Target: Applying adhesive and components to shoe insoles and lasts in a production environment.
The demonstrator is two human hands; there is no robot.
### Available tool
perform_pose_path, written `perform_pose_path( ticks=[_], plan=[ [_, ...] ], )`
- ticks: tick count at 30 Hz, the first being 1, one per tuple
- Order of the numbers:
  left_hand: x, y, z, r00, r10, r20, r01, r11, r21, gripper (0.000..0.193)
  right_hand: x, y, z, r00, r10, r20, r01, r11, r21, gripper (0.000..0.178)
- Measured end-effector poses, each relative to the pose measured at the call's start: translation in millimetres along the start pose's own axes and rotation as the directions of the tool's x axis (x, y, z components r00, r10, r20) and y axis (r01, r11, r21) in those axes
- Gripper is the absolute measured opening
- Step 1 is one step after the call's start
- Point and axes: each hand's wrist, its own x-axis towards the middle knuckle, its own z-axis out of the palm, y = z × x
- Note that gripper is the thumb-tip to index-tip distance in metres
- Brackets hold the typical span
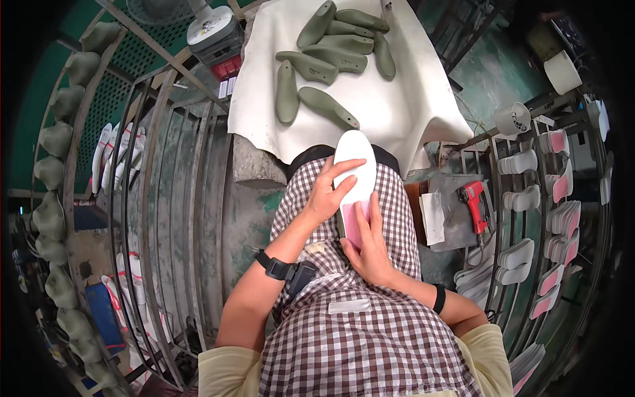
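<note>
Over my lap is an upturned shoe last, mostly hidden, with a white insole [356, 147] lying along it. The insole's heel part is pink, and a dark sliver of the last shows along its left edge. My left hand [324, 196] grips the middle from the left, thumb and a finger lying across the white face. Lower down, my right hand [370, 248] holds the heel end, with fingers pressed on the pink part and its right side. Just beyond the toe, a loose green shoe last [327, 107] rests on a white cloth [254, 92].
Several more green lasts [317, 66] lie piled on the cloth-covered surface. At left stands a metal rack [192, 218] with white and red pieces behind it. A red power tool [473, 205] lies to the right, beside a rack [537, 218] of insoles. A fan [159, 10] stands far left.
</note>
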Motion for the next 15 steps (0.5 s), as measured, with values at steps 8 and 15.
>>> perform_pose_path(
  ticks=[8, 15],
  plan=[
    [-1, 4, -1, 0.997, -0.079, 0.023, 0.077, 0.994, 0.072, 0.039, -1, 5, 5, 0.999, -0.032, -0.021, 0.032, 0.999, -0.021, 0.089],
    [8, 7, -19, 0.96, -0.073, 0.269, 0.008, 0.972, 0.235, 0.067, 6, 0, -17, 0.998, 0.049, 0.026, -0.051, 0.995, 0.084, 0.09]
  ],
)
